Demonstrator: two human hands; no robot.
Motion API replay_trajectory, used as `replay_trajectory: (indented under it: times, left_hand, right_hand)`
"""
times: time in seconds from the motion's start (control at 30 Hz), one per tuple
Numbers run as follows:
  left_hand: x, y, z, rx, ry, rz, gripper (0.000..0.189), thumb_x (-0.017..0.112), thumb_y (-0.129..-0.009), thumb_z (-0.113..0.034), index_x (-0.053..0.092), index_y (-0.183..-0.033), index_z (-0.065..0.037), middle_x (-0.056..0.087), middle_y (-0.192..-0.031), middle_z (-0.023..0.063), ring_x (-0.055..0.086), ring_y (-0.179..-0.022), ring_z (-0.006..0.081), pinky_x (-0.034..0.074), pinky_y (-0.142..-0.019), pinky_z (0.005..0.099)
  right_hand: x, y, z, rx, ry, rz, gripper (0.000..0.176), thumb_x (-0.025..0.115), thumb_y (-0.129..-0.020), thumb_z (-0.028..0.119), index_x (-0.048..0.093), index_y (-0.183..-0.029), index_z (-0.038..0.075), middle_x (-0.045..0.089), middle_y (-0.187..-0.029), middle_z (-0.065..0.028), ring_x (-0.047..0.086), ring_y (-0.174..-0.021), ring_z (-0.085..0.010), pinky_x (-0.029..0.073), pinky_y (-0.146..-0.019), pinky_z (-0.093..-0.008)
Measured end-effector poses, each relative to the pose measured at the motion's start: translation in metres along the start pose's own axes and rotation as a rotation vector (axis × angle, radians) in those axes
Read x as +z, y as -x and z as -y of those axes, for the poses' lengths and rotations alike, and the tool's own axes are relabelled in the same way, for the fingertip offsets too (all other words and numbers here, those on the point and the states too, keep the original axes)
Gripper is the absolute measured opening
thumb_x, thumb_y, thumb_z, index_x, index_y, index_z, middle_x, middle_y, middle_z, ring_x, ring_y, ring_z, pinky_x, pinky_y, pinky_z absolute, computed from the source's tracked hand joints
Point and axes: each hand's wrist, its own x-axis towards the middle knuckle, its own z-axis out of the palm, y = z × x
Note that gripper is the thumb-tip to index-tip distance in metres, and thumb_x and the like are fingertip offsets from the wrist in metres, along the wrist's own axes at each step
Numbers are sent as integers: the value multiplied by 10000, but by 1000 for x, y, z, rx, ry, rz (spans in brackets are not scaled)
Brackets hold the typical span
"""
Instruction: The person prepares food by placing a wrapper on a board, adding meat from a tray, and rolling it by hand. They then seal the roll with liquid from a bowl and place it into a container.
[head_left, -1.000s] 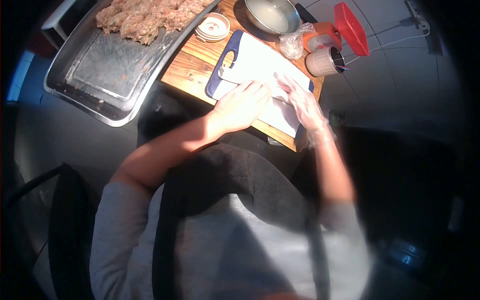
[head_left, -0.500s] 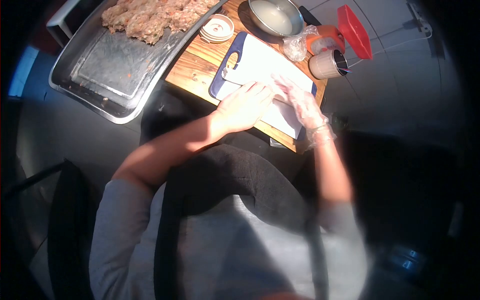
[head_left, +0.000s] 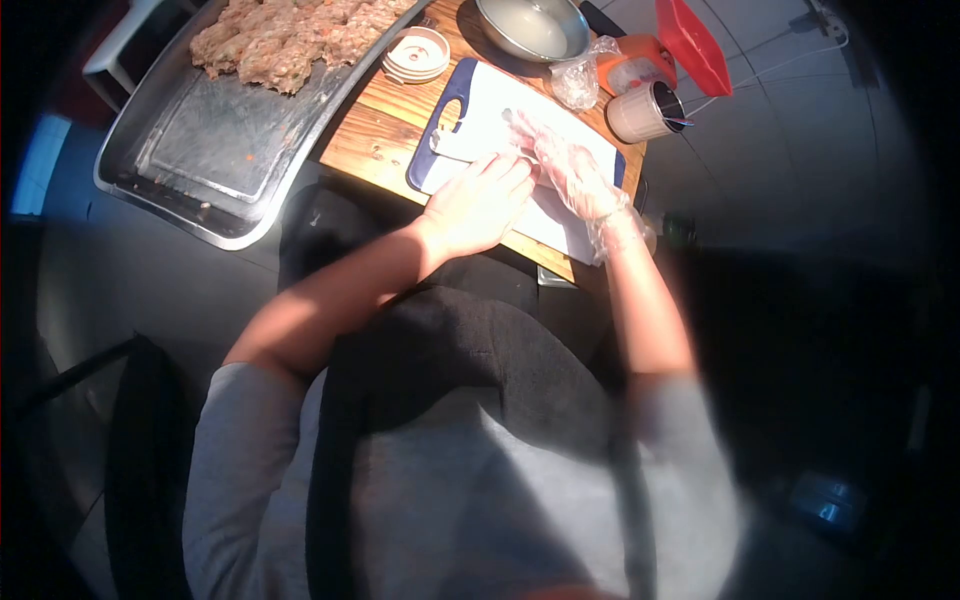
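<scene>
On the cutting board (head_left: pixel 478 92) upon the table (head_left: pixel 372 135), the left hand (head_left: pixel 478 205) pressed a white sheet (head_left: pixel 462 142), fingers flat and together; the gloved right hand (head_left: pixel 570 175) lay beside it, fingers stretched out. Flattening seemed in hand; lifting would need a pinched edge.

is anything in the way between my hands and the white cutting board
Nothing visible stands in the way. The bare left hand lies flat on the near part of the cutting board, and the gloved right hand stretches across its middle. The metal bowl and the cup stand beyond the board's far edge.
</scene>
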Motion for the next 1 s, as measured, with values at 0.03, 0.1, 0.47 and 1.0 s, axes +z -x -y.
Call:
replay_trajectory:
  times: [0.03, 0.1, 0.47, 1.0]
  left_hand:
    - [-1, 1, 0, -24, 19, 55, 423, 511, -917, -195, 536, -1271, 35, 538, -1269, 196, 486, -1231, 328, 362, -1081, 433]
    - [-2, 3, 0, -79, 77, 67, 444, 515, -916, -190, 517, -1305, 25, 533, -1297, 201, 480, -1256, 333, 374, -1075, 442]
    - [-18, -8, -6, -278, 185, 454, 520, 378, -998, -240, 351, -1484, -58, 319, -1550, 170, 282, -1442, 333, 212, -1184, 467]
    - [-34, -10, -16, -449, 425, 153, 464, 431, -992, -293, 498, -1354, -10, 506, -1383, 207, 473, -1294, 332, 358, -1095, 428]
  right_hand:
    - [-1, 3, 1, -12, 36, -1, 441, 463, -1021, 249, 478, -1409, 39, 545, -1400, -136, 529, -1265, -250, 381, -1070, -341]
    - [-8, 8, 5, -45, 110, -1, 427, 453, -1023, 231, 487, -1399, 31, 552, -1391, -137, 538, -1257, -255, 388, -1064, -342]
    - [-20, 31, -14, -251, 495, 51, 425, 506, -910, 126, 562, -1298, -39, 585, -1337, -164, 579, -1191, -285, 459, -995, -364]
    - [-29, 60, -30, 137, -287, -207, 384, 603, -949, 174, 576, -1291, 1, 625, -1268, -125, 591, -1163, -222, 464, -992, -331]
